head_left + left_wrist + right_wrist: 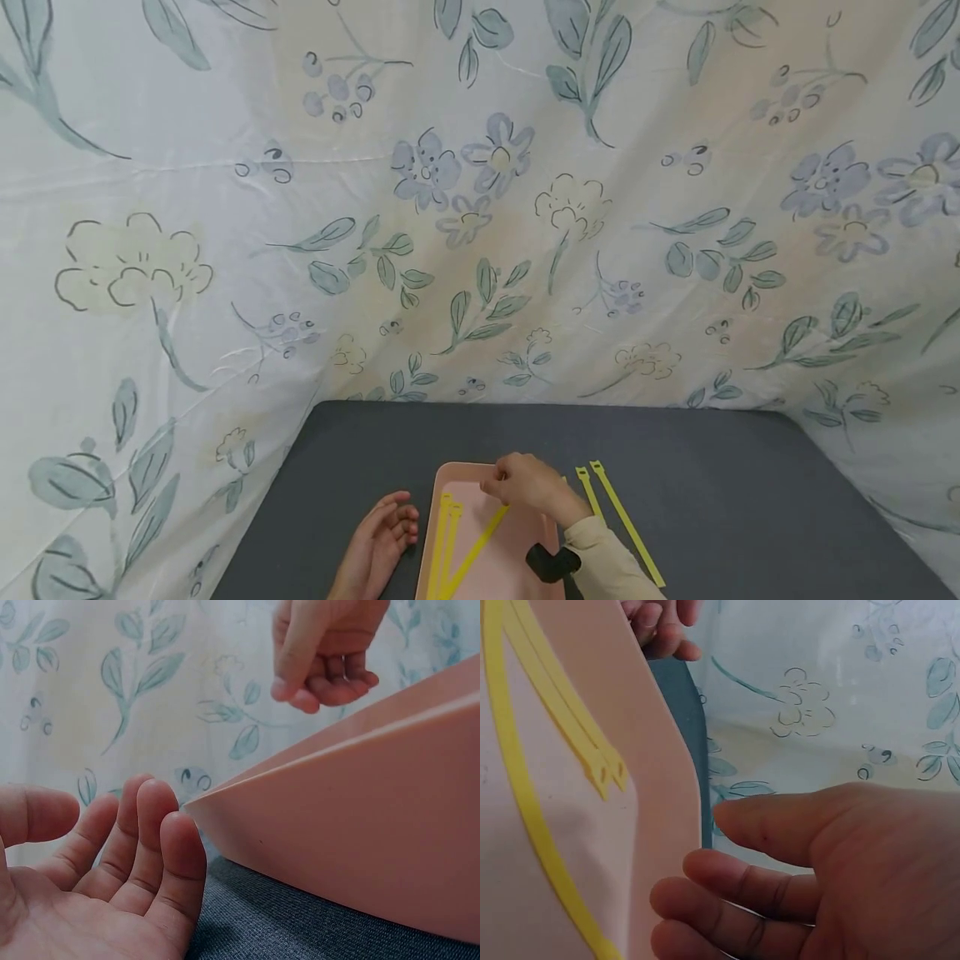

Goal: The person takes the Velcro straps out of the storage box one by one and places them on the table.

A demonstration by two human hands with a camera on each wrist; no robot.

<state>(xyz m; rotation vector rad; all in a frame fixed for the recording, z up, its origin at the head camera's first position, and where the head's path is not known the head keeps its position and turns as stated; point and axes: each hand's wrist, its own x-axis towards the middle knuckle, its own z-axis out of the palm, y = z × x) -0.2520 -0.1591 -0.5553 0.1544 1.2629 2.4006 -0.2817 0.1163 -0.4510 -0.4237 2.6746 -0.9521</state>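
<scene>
The right hand (528, 483) hangs over the far end of a pink tray (517, 558), fingers loosely bent, released. Inside I count 3 yellow cable straps (478, 546): 2 side by side along the left, 1 slanting toward that hand. The left hand (386, 533), relaxed, is just outside the tray. Rightward, at least 2 more straps (627, 523) lie on the dark table (720, 500).

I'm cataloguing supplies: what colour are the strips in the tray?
The strips in the tray are yellow; the right wrist view shows them best.
</scene>
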